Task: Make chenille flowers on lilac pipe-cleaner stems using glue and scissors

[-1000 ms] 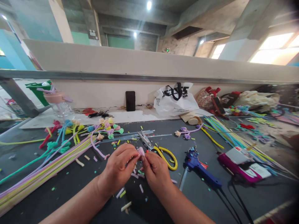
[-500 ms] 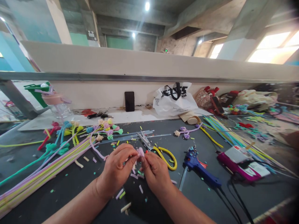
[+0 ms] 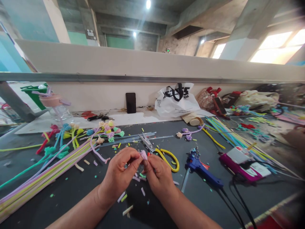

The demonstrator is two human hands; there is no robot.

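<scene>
Between the fingertips of my left hand point(image 3: 122, 167) and my right hand point(image 3: 158, 171) is a small fuzzy lilac flower bud point(image 3: 143, 155), made of pipe-cleaner-like stem. Both hands pinch it, the left from its left side and the right from its right; its lower part is hidden by the fingers. Just beyond the right hand lie yellow-handled scissors point(image 3: 170, 159) with their blades apart, pointing away. Short cut pieces point(image 3: 143, 191) of fuzzy stem are scattered under and around the hands. A lilac stem point(image 3: 97, 152) curves on the table left of my left hand.
At left lie long fuzzy stems point(image 3: 47, 176) and finished-looking flowers point(image 3: 111, 130). A blue glue gun point(image 3: 202, 171) with a cord rests at right, near a magenta-and-white device point(image 3: 247, 167). Behind stand a phone point(image 3: 131, 102), a white bag point(image 3: 175, 103) and a clear cup point(image 3: 58, 113).
Both hands keep their pinch on the lilac bud, with only slight finger movement. The whole view has shifted a little.
</scene>
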